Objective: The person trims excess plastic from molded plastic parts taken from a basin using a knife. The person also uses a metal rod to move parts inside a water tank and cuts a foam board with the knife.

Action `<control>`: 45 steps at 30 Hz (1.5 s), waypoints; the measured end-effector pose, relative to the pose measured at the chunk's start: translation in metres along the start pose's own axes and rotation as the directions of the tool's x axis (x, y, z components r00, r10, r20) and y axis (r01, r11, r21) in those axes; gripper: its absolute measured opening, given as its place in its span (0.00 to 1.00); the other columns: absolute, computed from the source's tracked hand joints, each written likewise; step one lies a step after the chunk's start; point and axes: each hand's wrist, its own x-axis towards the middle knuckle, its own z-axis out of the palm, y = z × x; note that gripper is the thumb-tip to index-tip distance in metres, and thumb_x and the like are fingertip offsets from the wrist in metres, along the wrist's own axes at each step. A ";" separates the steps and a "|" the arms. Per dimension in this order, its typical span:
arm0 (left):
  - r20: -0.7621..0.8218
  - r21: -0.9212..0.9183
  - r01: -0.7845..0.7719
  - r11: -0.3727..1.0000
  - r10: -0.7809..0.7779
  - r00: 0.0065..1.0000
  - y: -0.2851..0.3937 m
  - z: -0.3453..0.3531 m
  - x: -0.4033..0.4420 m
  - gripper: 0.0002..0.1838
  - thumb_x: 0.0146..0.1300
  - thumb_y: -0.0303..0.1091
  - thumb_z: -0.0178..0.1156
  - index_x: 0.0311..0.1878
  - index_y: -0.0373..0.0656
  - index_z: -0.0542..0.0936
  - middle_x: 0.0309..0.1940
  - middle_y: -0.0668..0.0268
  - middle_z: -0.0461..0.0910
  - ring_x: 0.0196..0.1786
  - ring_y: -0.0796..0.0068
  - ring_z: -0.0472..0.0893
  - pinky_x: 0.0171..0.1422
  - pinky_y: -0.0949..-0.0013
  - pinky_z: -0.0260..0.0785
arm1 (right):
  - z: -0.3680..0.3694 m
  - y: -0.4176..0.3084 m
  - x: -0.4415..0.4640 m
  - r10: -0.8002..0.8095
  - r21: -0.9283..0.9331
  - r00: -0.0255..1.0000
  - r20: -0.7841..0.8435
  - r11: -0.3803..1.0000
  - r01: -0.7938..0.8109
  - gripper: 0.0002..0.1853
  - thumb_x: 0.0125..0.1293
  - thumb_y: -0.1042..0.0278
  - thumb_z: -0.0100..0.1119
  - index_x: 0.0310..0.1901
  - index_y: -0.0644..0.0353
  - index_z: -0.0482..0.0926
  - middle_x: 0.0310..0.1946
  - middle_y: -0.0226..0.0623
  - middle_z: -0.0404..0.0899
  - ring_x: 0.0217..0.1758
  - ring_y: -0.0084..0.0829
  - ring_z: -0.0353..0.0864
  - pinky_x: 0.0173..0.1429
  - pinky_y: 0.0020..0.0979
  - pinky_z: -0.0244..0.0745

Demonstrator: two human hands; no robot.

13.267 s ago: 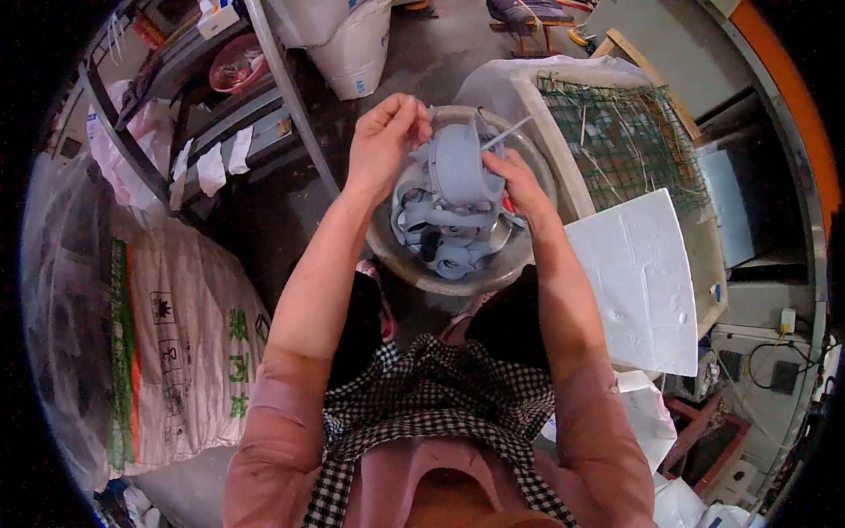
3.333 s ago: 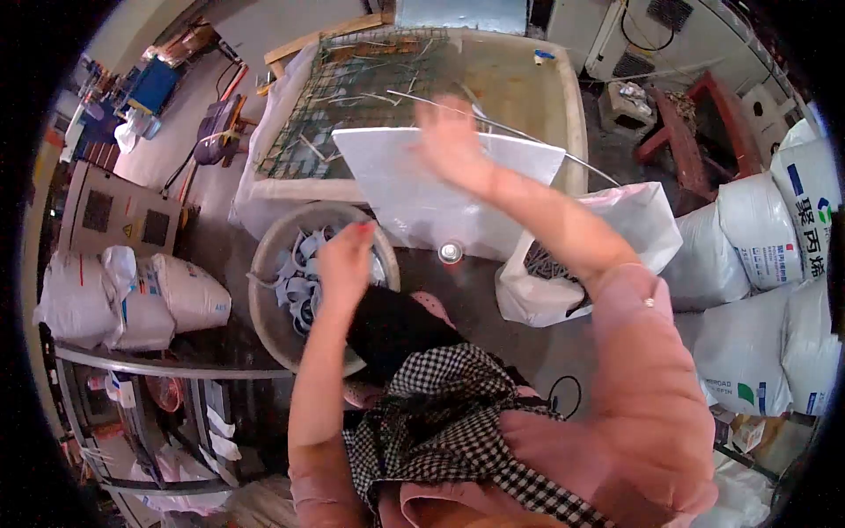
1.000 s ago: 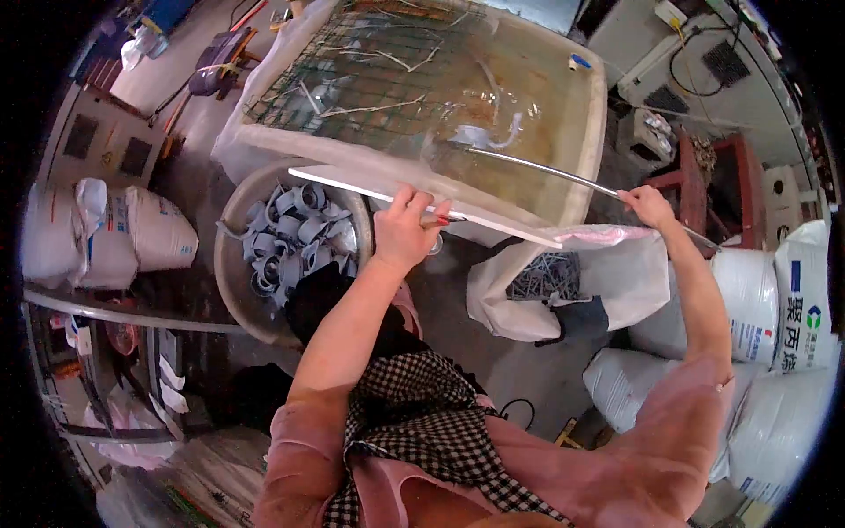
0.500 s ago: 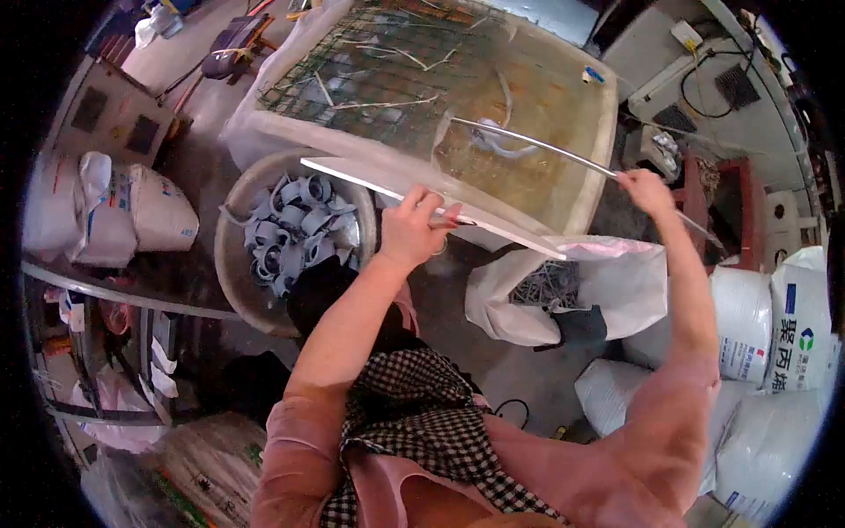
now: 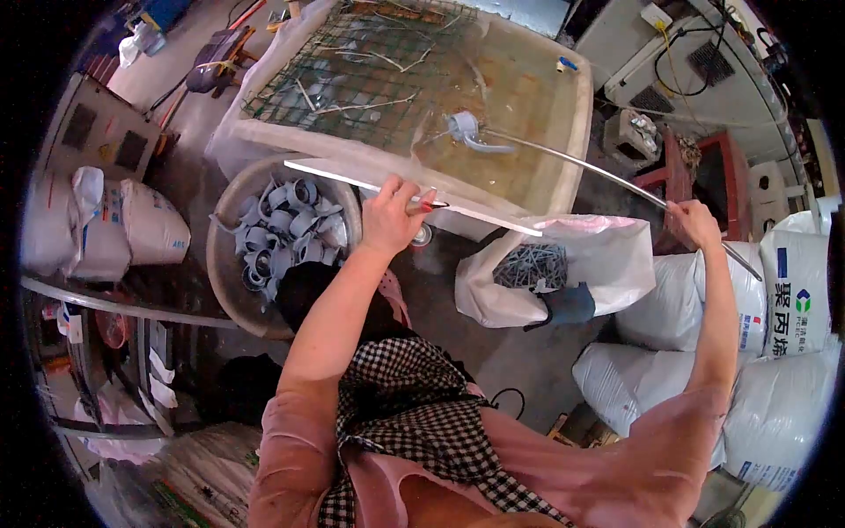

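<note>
My right hand [image 5: 695, 224] is closed around a long metal rod [image 5: 581, 165]. The rod's far end reaches over the water tank [image 5: 576, 114] to a grey plastic ring-shaped part [image 5: 462, 128] at the water's surface; whether it is hooked on is unclear. My left hand [image 5: 393, 216] lies at the white board [image 5: 493, 214] along the tank's near side. Its fingers are closed on a slim tool [image 5: 437, 205] with a dark pointed tip, mostly hidden. A round tub [image 5: 220, 277] of similar grey parts [image 5: 286, 229] stands left of that hand.
Green netting [image 5: 352, 88] with thin strips covers the tank's left part. A white sack [image 5: 607, 273] holding grey scraps [image 5: 531, 267] stands below the board. Filled white bags [image 5: 797, 290] are stacked at right, others [image 5: 154, 224] at left. A red metal frame [image 5: 726, 189] stands beyond my right hand.
My right hand has moved outward to the right, drawing the rod back. The grey part now shows higher out of the water. The left hand stays at the board.
</note>
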 end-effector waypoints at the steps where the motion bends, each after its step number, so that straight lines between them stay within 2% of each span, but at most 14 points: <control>1: -0.001 0.003 0.002 1.000 -0.002 1.000 -0.001 0.000 -0.001 0.09 0.52 0.36 0.63 0.27 0.43 0.74 0.26 0.63 0.71 0.25 0.57 0.74 0.26 0.61 0.65 | 0.003 -0.002 0.002 -0.021 0.006 1.000 0.005 1.000 0.020 0.25 0.60 0.42 0.47 0.32 0.58 0.81 0.26 0.44 0.79 0.35 0.45 0.79 0.41 0.40 0.71; 8: -0.039 -0.020 -0.024 1.000 0.023 0.999 -0.006 0.004 -0.002 0.13 0.49 0.42 0.65 0.26 0.44 0.75 0.27 0.64 0.71 0.24 0.58 0.75 0.24 0.60 0.67 | 0.048 -0.022 0.038 -0.099 0.127 0.994 0.052 0.988 0.092 0.25 0.61 0.42 0.46 0.33 0.56 0.83 0.32 0.46 0.79 0.38 0.45 0.79 0.43 0.39 0.70; 10: -0.050 -0.036 -0.011 0.999 0.009 0.999 -0.004 0.003 -0.002 0.13 0.49 0.42 0.65 0.26 0.44 0.75 0.27 0.64 0.71 0.24 0.58 0.75 0.24 0.60 0.67 | 0.067 -0.030 0.059 -0.186 0.167 0.981 0.059 0.970 0.174 0.26 0.61 0.41 0.46 0.34 0.57 0.82 0.32 0.46 0.79 0.39 0.45 0.78 0.44 0.39 0.70; 12: -0.025 -0.007 -0.003 1.000 0.003 1.000 0.000 0.000 0.002 0.09 0.48 0.35 0.66 0.27 0.43 0.76 0.28 0.64 0.72 0.27 0.60 0.76 0.27 0.63 0.68 | 0.082 -0.044 0.079 -0.208 0.244 0.973 0.099 0.953 0.179 0.27 0.60 0.41 0.47 0.33 0.60 0.82 0.25 0.48 0.78 0.34 0.43 0.79 0.42 0.38 0.70; 14: -0.029 0.008 0.008 1.000 -0.008 1.000 -0.002 0.000 0.003 0.09 0.48 0.35 0.65 0.28 0.43 0.76 0.29 0.64 0.73 0.26 0.60 0.76 0.27 0.63 0.68 | 0.104 -0.060 0.102 -0.264 0.279 0.962 0.067 0.931 0.236 0.27 0.60 0.41 0.48 0.33 0.60 0.82 0.23 0.48 0.77 0.32 0.43 0.78 0.41 0.38 0.70; 19: 0.012 0.018 0.016 1.000 -0.016 1.000 -0.006 0.003 0.003 0.11 0.45 0.35 0.67 0.29 0.45 0.76 0.29 0.64 0.72 0.27 0.62 0.76 0.27 0.63 0.69 | 0.133 -0.118 0.154 -0.376 0.332 0.925 0.052 0.880 0.339 0.24 0.60 0.43 0.49 0.33 0.58 0.82 0.32 0.50 0.79 0.41 0.44 0.78 0.48 0.37 0.70; 23: 0.028 0.000 -0.011 1.000 0.011 1.000 -0.010 0.003 0.006 0.12 0.44 0.36 0.68 0.29 0.45 0.74 0.30 0.65 0.71 0.25 0.63 0.75 0.25 0.64 0.69 | 0.156 -0.162 0.199 -0.439 0.361 0.898 0.010 0.839 0.406 0.25 0.60 0.43 0.49 0.30 0.60 0.82 0.26 0.47 0.78 0.33 0.39 0.78 0.43 0.34 0.70; 26: 0.032 -0.040 -0.011 0.999 0.012 0.999 -0.011 0.004 0.011 0.13 0.45 0.38 0.67 0.29 0.44 0.74 0.30 0.65 0.71 0.24 0.64 0.75 0.24 0.64 0.69 | 0.181 -0.193 0.233 -0.453 0.456 0.890 0.047 0.802 0.385 0.26 0.61 0.42 0.49 0.28 0.60 0.82 0.21 0.44 0.76 0.27 0.35 0.75 0.38 0.34 0.69; 28: -0.056 -0.063 -0.022 0.998 0.018 0.998 -0.011 0.010 0.013 0.17 0.42 0.44 0.69 0.25 0.45 0.73 0.27 0.66 0.70 0.22 0.62 0.75 0.23 0.64 0.68 | 0.198 -0.215 0.246 -0.488 0.524 0.873 0.029 0.751 0.402 0.26 0.61 0.42 0.49 0.27 0.60 0.82 0.19 0.42 0.75 0.25 0.33 0.73 0.36 0.33 0.69; 33: 0.014 -0.089 -0.012 0.996 0.013 1.000 -0.007 0.009 0.018 0.14 0.47 0.39 0.67 0.27 0.43 0.73 0.30 0.64 0.72 0.24 0.62 0.76 0.24 0.65 0.69 | 0.207 -0.272 0.238 -0.458 0.628 0.884 0.095 0.717 0.304 0.24 0.62 0.44 0.48 0.28 0.59 0.82 0.22 0.42 0.76 0.27 0.32 0.74 0.37 0.33 0.69; 37: -0.029 -0.063 -0.032 0.997 0.030 0.999 -0.004 0.009 0.018 0.14 0.46 0.39 0.67 0.27 0.43 0.73 0.30 0.64 0.72 0.24 0.62 0.76 0.24 0.65 0.69 | 0.198 -0.270 0.241 -0.522 0.458 0.853 -0.017 0.754 0.471 0.23 0.62 0.46 0.46 0.33 0.58 0.81 0.32 0.45 0.80 0.37 0.41 0.78 0.44 0.35 0.70; 39: -0.025 -0.043 -0.036 0.998 0.034 0.999 -0.006 0.011 0.013 0.16 0.44 0.42 0.68 0.27 0.44 0.73 0.29 0.65 0.71 0.23 0.62 0.76 0.24 0.64 0.69 | 0.153 -0.249 0.225 -0.423 0.257 0.905 0.050 0.881 0.398 0.23 0.62 0.44 0.44 0.41 0.54 0.79 0.36 0.43 0.79 0.42 0.44 0.77 0.48 0.40 0.70; 41: -0.025 -0.025 -0.040 0.999 0.040 0.999 -0.006 0.009 0.013 0.18 0.42 0.45 0.69 0.26 0.45 0.72 0.29 0.66 0.70 0.23 0.62 0.76 0.23 0.64 0.69 | 0.118 -0.215 0.201 -0.410 0.165 0.911 -0.039 0.897 0.410 0.24 0.62 0.42 0.43 0.39 0.54 0.80 0.37 0.42 0.79 0.42 0.44 0.78 0.48 0.41 0.70; 45: -0.001 0.023 -0.025 0.999 0.025 1.000 -0.002 0.008 0.008 0.18 0.43 0.45 0.69 0.27 0.45 0.72 0.30 0.66 0.70 0.23 0.62 0.75 0.23 0.63 0.69 | 0.092 -0.158 0.190 -0.352 0.101 0.934 0.055 0.933 0.346 0.26 0.60 0.39 0.44 0.38 0.54 0.81 0.36 0.43 0.79 0.42 0.43 0.78 0.49 0.39 0.70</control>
